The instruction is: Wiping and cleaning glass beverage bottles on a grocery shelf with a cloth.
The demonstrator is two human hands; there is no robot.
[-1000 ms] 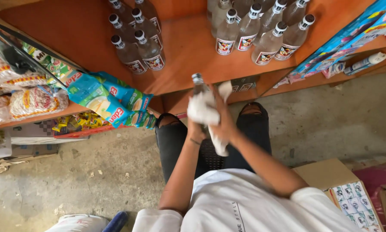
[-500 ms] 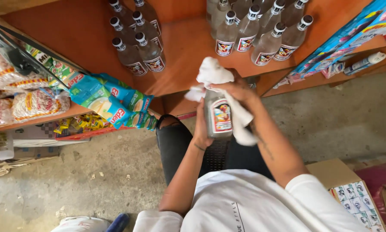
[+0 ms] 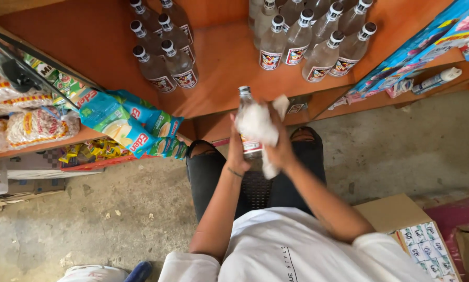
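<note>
Bottle [image 3: 249,125] upright again — label was facing up half a second back. Left hand [image 3: 238,151] grips it, right hand [image 3: 281,149] presses cloth [image 3: 258,125] on it, above the knees. Orange shelf [image 3: 218,78] beyond — concrete floor [image 3: 391,146].

Glass bottle [image 3: 248,122]: clear, slim neck, dark screw cap on, pale label with red band low on the body. Held upright above the lap, just before the orange shelf edge.
White cloth [image 3: 259,127]: crumpled, pressed against the bottle's front and right side, covering most of its body; one tail hanging below.
</note>
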